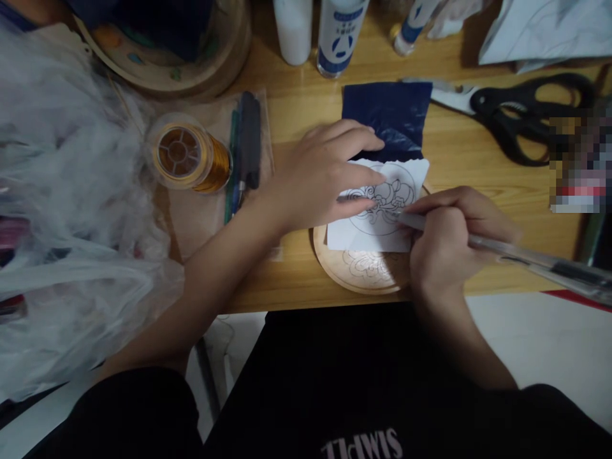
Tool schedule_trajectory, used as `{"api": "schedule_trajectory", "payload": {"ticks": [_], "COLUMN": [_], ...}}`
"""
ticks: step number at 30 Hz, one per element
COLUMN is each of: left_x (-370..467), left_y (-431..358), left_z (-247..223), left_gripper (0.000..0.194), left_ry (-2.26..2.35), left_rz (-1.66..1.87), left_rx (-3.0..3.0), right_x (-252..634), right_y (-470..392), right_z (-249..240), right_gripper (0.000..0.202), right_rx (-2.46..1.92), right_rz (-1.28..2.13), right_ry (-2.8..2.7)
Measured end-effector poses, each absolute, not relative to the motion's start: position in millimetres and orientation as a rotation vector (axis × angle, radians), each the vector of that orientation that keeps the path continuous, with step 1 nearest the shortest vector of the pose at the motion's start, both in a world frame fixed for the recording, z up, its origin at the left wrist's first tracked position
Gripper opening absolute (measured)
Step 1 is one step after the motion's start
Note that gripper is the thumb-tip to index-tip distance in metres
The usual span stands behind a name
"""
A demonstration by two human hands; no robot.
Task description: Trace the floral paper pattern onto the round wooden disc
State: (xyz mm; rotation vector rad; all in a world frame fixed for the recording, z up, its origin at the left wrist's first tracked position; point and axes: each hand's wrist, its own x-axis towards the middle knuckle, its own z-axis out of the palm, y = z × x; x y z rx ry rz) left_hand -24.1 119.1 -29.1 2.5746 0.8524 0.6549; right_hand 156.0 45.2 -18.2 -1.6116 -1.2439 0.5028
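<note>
A pen (540, 256) with a clear barrel is gripped in my right hand (447, 239), its tip against a white paper (344, 239) printed with a circular line pattern. My left hand (335, 175) lies across the paper's left side, fingers outstretched and pressing it down. Under the paper is a round wooden disc (329, 274), which bears a black line drawing of petals near its front edge. A dark blue sheet (385, 115) sticks out behind the paper, and a left fingertip rests on its lower edge.
Black-handled scissors (502, 105) lie at the right rear. Bottles (342, 38) stand at the back. On the left are a spool of golden thread (217, 162), several pens (248, 140), a round wooden container (229, 57) and crumpled plastic bags (86, 191).
</note>
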Motion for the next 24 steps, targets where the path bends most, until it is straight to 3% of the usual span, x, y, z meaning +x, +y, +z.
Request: {"api": "schedule_trajectory", "payload": {"ticks": [24], "left_x": [-24.3], "left_y": [122.5], "left_z": [-31.5], "left_gripper": [0.031], "left_ry": [0.83], "left_rz": [0.605], "left_rx": [2.553], "right_x": [158.8], "right_y": [44.1], "right_z": [-9.7], "right_gripper": [0.025], "right_rx": [-1.659], "right_rz": [0.555], "right_ry": [-1.315]}}
